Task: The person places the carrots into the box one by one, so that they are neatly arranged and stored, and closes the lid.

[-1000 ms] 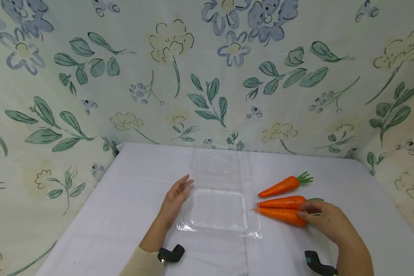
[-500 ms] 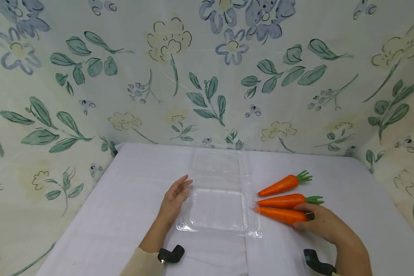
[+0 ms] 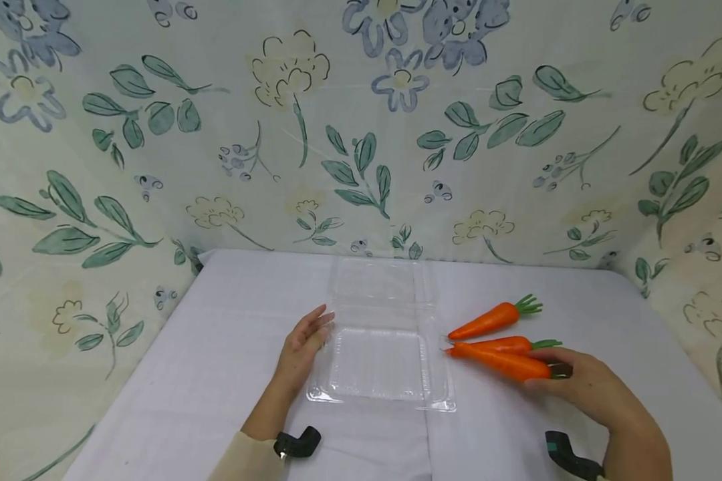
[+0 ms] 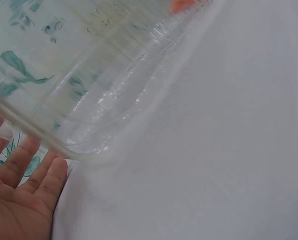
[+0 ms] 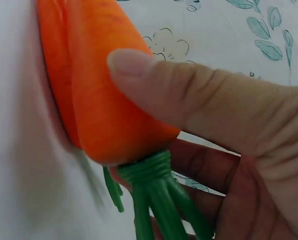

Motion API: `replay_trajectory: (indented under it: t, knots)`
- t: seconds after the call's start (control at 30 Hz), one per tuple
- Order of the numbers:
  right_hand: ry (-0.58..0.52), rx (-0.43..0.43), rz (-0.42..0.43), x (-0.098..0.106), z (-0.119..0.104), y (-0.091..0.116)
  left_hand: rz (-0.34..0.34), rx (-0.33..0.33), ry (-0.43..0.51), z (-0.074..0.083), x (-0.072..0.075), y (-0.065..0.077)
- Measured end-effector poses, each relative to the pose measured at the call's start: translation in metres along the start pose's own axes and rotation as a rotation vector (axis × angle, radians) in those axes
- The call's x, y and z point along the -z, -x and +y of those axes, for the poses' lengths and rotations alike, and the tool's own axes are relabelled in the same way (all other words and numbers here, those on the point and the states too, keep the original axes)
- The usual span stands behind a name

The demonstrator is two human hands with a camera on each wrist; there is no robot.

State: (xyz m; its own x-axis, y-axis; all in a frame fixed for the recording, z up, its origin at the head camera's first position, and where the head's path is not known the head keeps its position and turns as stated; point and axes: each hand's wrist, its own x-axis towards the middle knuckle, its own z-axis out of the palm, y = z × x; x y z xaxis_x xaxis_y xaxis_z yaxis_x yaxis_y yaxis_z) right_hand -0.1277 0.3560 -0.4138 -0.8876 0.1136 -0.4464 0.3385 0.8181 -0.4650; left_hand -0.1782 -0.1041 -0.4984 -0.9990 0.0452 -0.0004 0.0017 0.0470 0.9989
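My right hand [image 3: 589,387] grips the thick end of the nearest carrot [image 3: 505,363], its thumb lying along the orange side in the right wrist view. Green stems [image 5: 156,195] stick out below the thumb there. Right behind the held carrot lies a second carrot [image 3: 513,343], partly covered by it. The third carrot [image 3: 484,322] lies farther back, green top to the right. A clear plastic clamshell box [image 3: 379,364] lies opened up in the middle, its lid [image 3: 376,280] away from me. My left hand [image 3: 303,347] rests at the box's left edge, fingers extended along the rim.
A white cloth [image 3: 228,334] covers the table. Floral fabric [image 3: 361,133] hangs behind it and at both sides. Black wrist-worn camera mounts [image 3: 299,442] sit on both wrists.
My right hand has shifted its hold on the nearest carrot and moved it a little right and up, so it overlaps the middle carrot. The left hand stays put.
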Motion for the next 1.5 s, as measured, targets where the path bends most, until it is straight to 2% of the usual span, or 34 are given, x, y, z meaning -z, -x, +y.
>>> replay_trajectory:
  t: [0.2, 0.47, 0.6, 0.73, 0.97, 1.23, 1.5]
  knots:
    - [-0.048, -0.012, 0.078, 0.006, -0.005, 0.009, -0.004, -0.01, 0.01, -0.001, 0.0, 0.0]
    - [-0.051, 0.111, 0.23, -0.009, -0.033, 0.016, 0.001, 0.0, 0.005, -0.001, 0.001, 0.0]
    - [-0.039, 0.196, 0.272, -0.022, -0.048, 0.018, -0.005, 0.005, 0.011, 0.001, 0.002, 0.0]
    - [-0.048, 0.279, 0.273, -0.036, -0.065, 0.016, -0.01, 0.008, 0.009, 0.001, 0.002, 0.001]
    - [-0.093, 0.48, 0.246, -0.061, -0.095, 0.018, -0.007, 0.009, 0.007, 0.002, 0.002, 0.001]
    - [-0.041, 0.464, 0.211, -0.081, -0.116, 0.024, -0.002, 0.015, -0.006, 0.0, 0.0, 0.001]
    - [0.066, 0.588, 0.206, -0.096, -0.125, 0.025, -0.004, -0.018, 0.006, -0.001, 0.001, 0.0]
